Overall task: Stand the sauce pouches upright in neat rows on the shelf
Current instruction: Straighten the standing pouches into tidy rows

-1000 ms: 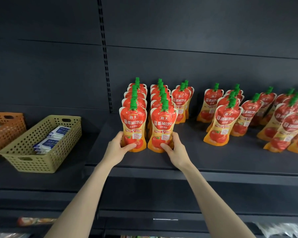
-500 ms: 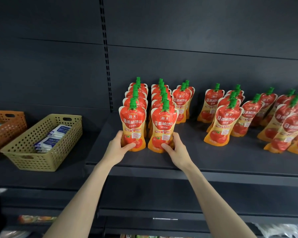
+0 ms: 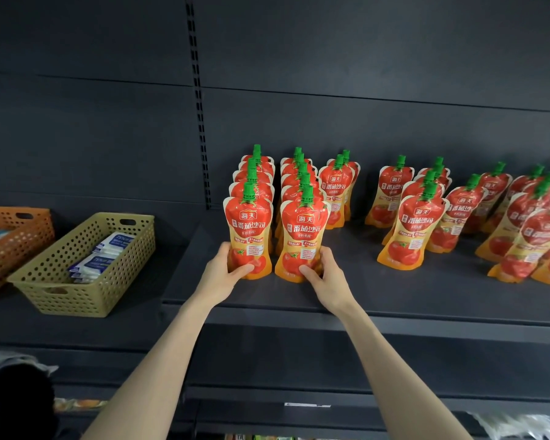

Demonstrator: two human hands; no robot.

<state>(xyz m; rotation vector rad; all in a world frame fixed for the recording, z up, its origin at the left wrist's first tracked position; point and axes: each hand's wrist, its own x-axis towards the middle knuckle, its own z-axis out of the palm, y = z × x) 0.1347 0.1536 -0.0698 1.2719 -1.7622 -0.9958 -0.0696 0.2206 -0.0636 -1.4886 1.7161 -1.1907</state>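
Red and orange tomato sauce pouches with green caps stand on a dark shelf (image 3: 394, 290). Two tidy rows run front to back at the left. My left hand (image 3: 221, 274) grips the base of the front pouch of the left row (image 3: 249, 223). My right hand (image 3: 326, 277) grips the base of the front pouch of the right row (image 3: 304, 230). Both pouches stand upright on the shelf. A short third row (image 3: 336, 188) stands behind them on the right. Further right, several loose pouches (image 3: 410, 223) lean at uneven angles.
An olive perforated basket (image 3: 86, 293) with white and blue packets sits on the lower left shelf, with an orange basket (image 3: 16, 236) beside it. A slotted upright (image 3: 199, 100) divides the back panels. More goods show on the lower shelves.
Both hands stay on the two front pouches, which have barely shifted. The view has moved slightly.
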